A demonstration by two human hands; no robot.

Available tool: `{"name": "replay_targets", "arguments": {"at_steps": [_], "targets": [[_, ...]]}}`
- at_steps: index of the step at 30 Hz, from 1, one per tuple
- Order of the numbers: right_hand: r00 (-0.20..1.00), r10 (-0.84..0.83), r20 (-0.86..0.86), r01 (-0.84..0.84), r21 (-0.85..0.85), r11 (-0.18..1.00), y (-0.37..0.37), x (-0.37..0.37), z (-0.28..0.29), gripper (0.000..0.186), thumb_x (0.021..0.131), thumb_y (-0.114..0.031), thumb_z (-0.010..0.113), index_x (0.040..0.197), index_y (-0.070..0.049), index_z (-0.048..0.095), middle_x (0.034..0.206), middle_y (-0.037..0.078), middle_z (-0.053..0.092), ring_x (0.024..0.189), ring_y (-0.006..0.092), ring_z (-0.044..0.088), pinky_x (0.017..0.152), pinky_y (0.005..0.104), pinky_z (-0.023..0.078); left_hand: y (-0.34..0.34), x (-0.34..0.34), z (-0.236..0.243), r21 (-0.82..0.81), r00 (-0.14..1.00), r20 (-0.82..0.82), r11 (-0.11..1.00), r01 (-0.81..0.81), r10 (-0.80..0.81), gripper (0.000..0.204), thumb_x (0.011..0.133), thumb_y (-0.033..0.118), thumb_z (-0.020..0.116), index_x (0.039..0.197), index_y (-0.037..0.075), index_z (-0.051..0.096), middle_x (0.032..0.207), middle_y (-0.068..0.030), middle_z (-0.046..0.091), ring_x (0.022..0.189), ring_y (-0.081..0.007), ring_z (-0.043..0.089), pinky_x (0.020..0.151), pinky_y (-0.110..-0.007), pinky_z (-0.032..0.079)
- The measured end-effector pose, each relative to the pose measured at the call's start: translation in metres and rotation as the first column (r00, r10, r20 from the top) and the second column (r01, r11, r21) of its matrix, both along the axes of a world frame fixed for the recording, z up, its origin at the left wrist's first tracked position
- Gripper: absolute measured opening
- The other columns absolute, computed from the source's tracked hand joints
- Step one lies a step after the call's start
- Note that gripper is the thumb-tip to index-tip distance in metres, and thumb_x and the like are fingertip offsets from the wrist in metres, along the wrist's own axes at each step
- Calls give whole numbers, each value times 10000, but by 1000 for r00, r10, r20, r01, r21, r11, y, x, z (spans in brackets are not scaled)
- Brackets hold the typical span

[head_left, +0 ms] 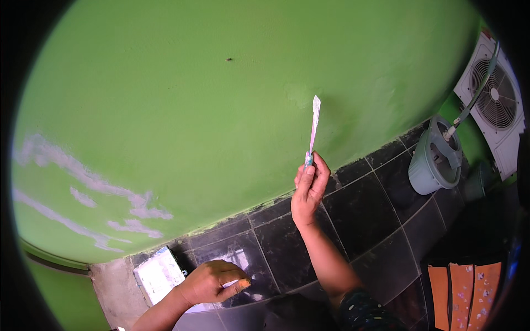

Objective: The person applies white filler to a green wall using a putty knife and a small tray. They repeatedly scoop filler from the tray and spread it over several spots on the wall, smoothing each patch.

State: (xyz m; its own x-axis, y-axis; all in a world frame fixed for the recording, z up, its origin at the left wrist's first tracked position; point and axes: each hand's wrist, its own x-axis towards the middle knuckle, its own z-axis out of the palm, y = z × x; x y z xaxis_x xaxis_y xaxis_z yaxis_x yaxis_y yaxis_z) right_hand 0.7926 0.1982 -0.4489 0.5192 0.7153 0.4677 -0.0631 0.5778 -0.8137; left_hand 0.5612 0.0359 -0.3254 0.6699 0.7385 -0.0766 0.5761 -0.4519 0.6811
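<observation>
My right hand (310,190) is raised in front of the green wall. It grips a putty knife (314,124), whose narrow blade points up, seen nearly edge-on and coated with white filler. Lower and to the left, my left hand (212,282) is closed, fingers curled, with an orange spot at the thumb's tip. Whatever it may hold is hidden. Beside that wrist lies a white, flat rectangular thing (160,270) with a dark edge, near the foot of the wall. Pale filler streaks (91,179) cover part of the green wall (182,110) at the left.
Black tiles (359,198) run along the wall's base. A grey bucket (428,165) stands at the right, with a hose (469,107) reaching to it. Beyond is a white fan unit (491,94). Orange slats (461,298) show at the lower right.
</observation>
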Motion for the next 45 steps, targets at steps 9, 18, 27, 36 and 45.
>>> {"name": "replay_targets", "arguments": {"at_steps": [9,18,27,36,45], "targets": [[961,-140,238,122,89,989,32,-34,-41,401,1095,-57,543,1463,0,396,1239,142,564,1058,181,603,936,328,522,-50,-21,-11,-310,981,-193,947,-89,29,309,1033,332,668,1120,54,769,1044,-149,776,966,-324,749,907,-419,589],[926,-201,319,192,58,980,52,-29,-27,422,1073,-29,581,1443,13,383,1202,149,552,1021,174,608,862,312,529,-62,-21,-2,-223,983,-183,973,-59,17,279,991,228,701,1153,0,711,1149,-189,730,1071,-396,691,940,-457,558],[975,-149,164,144,44,989,43,-29,-9,404,1080,-33,563,1435,-36,369,1005,70,547,753,106,533,631,266,487,-79,-24,-8,-328,973,-229,943,-61,-17,413,1028,317,652,1312,18,658,1300,-197,682,1209,-397,636,1030,-465,519],[999,28,-30,-24,116,993,11,-51,-2,399,1083,-40,547,1430,-32,351,1075,98,527,764,123,546,644,280,506,-93,-50,0,-300,959,-283,952,-67,-21,465,1033,345,641,1358,13,634,1345,-206,661,1257,-404,610,1073,-470,492],[987,157,40,-154,-74,985,-11,-64,1,376,1093,-58,534,1409,-40,332,1015,90,532,771,108,555,606,278,553,-85,-53,-13,-355,939,-331,934,-36,-90,538,1033,399,621,1401,7,594,1405,-225,624,1311,-416,571,1127,-479,449]]}}
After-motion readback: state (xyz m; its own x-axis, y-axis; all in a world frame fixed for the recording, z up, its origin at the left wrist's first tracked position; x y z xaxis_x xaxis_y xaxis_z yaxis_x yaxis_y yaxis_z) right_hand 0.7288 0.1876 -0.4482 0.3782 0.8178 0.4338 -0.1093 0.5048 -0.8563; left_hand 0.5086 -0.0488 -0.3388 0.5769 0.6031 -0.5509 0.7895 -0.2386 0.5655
